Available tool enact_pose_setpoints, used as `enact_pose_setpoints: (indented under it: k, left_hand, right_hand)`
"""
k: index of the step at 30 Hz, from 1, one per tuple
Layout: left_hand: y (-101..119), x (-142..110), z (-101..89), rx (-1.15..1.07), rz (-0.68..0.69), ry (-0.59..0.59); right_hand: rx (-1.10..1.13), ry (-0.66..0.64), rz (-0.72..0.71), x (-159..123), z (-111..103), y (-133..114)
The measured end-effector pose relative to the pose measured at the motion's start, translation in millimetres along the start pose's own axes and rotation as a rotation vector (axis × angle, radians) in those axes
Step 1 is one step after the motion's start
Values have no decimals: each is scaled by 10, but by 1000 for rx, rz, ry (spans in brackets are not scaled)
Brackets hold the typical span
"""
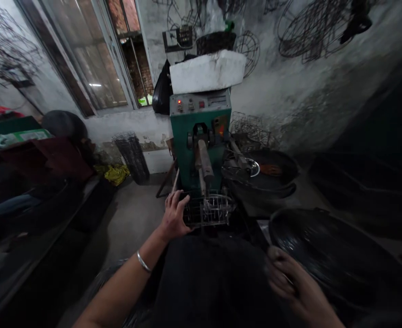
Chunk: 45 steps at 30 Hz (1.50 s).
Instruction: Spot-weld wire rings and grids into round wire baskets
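My left hand (175,215) curls round the left end of a wire basket (217,221), fingers on its far side and thumb at its near side. The basket sits beneath the metal arms (205,161) of a green spot welding machine (183,157). A round wire piece shows at the basket's right part, just under the lower arm; whether it is joined to the basket I cannot tell. My right hand (286,278), blurred, is closed lower right, beside a black plastic-lined pan (310,237). A pale flat piece (265,230) shows just beyond its fingers; what it grips is unclear.
A dark round tray (282,182) stands right of the machine, with a brown item (271,170) in it. A rolled wire mesh (132,157) leans on the wall near yellow cloth (116,174). A white block (207,73) lies on the machine. Wire frames (313,32) hang above.
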State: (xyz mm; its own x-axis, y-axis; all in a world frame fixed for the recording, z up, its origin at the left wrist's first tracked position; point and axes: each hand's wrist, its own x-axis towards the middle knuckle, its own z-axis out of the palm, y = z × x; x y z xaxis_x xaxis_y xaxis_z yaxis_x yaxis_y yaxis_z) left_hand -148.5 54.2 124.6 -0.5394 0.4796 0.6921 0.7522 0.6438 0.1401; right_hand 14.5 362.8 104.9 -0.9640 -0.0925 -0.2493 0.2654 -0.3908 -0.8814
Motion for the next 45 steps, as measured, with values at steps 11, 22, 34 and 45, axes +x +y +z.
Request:
enact_pose_setpoints:
  k: [11, 22, 34, 45]
  left_hand:
    - [-104, -278, 624, -63, -55, -191]
    - [-171, -395, 774, -94, -98, -190]
    - [-233, -380, 818, -111, -156, -185]
    - [-226, -380, 933, -150, -139, -198]
  right_hand:
    - [-1008, -239, -101, 1043, 769, -136]
    - [-1759, -317, -151, 1262, 875, -130]
    - [-1804, -428, -283, 1335, 847, -126]
    - [-1822, -405, -252, 1358, 783, -49]
